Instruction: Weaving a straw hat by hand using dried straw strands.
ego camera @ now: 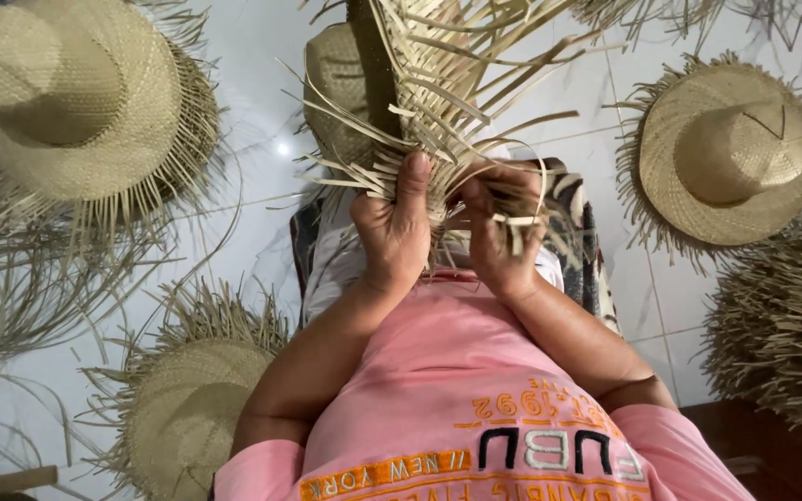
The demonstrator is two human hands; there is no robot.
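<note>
Nearest, the person's left hand (390, 232) and right hand (498, 239) grip the half-woven pale straw hat (410, 83) held up over the lap; left fingers curled w/ thumb pressed on the brim edge, right fingers pinching loose strands; crown looks woven, brim edge unfinished, many strips left free, so prob. mid-way; around lie other fringed straw hats (726, 153) on a white glossy tiled floor (262, 121).
</note>
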